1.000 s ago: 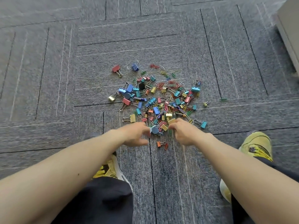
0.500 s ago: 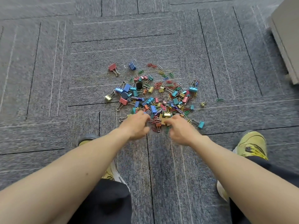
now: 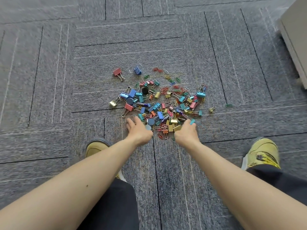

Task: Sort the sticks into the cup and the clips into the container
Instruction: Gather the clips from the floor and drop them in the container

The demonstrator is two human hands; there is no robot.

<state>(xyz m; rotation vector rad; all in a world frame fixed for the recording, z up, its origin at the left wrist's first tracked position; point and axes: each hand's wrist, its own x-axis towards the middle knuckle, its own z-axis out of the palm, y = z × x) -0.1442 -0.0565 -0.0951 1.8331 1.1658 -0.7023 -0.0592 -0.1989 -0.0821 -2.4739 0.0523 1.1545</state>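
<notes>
On grey carpet point(image 3: 83, 88), a pile of clips point(image 3: 166, 103): light, stiff, tangling, best pinched by the body; left hand point(image 3: 139, 131), fingers apart, at its edge; right hand point(image 3: 186, 132) pinching a teal clip point(image 3: 192, 122).

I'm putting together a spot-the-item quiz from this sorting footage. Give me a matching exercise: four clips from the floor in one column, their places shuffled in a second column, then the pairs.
Column one
1. red binder clip
2. gold binder clip
3. green paper clip
4. teal clip

Column two
A. alone on the carpet, right of the pile
B. at the fingertips of the right hand
C. far end of the scatter, beside a blue binder clip
D. leftmost of the whole scatter

Pairs: 1-C; 2-D; 3-A; 4-B
</notes>
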